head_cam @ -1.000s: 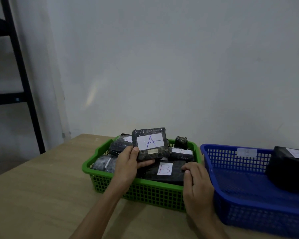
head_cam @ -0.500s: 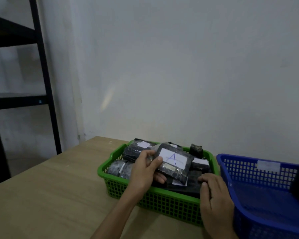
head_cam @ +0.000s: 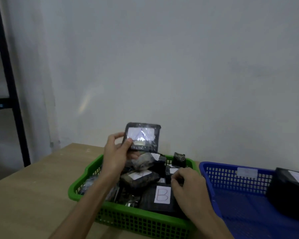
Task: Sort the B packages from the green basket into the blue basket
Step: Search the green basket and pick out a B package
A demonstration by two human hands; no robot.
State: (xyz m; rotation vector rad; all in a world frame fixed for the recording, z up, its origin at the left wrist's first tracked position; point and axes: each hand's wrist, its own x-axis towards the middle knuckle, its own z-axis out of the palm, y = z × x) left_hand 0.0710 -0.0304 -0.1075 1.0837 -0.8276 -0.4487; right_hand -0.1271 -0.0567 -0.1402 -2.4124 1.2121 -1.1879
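Note:
The green basket [head_cam: 86,176] holds several black wrapped packages with white labels. My left hand [head_cam: 115,156] grips a black package marked A [head_cam: 142,138] by its left edge and holds it upright above the basket's back. A flat black package marked B [head_cam: 160,195] lies at the basket's front right. My right hand [head_cam: 186,187] lies over its right side with the fingers curled onto it. The blue basket [head_cam: 219,176] stands just to the right and holds one black package [head_cam: 290,192] with a white label at its right end.
Both baskets sit on a wooden table [head_cam: 33,195] against a pale wall. A black metal shelf frame [head_cam: 10,94] stands at the far left, beyond the table's left edge.
My left hand has lifted the A package from the pile to well above the basket. That uncovers the B package. My right hand has stayed at the B package's right side.

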